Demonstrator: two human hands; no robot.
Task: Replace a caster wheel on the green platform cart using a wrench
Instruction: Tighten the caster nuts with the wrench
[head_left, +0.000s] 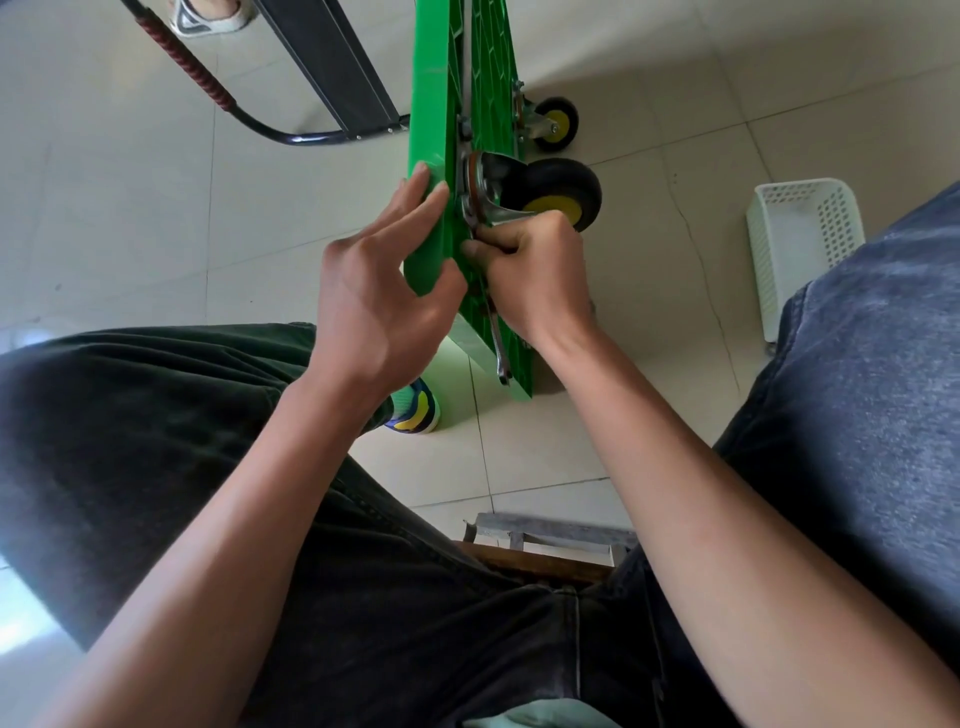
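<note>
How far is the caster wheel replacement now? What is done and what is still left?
Done: the green cart stands on its edge, exposing its underside. In hand: the left hand steadies the deck while the right hand grips the wrench at the mount of the near caster. Left: that caster is still attached; whether it is old or new cannot be told.

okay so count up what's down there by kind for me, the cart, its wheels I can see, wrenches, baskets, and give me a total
Green platform cart: 1
Caster wheels, near and far: 2
Wrench, gripped by the right hand: 1
White basket: 1
Total: 5
</note>
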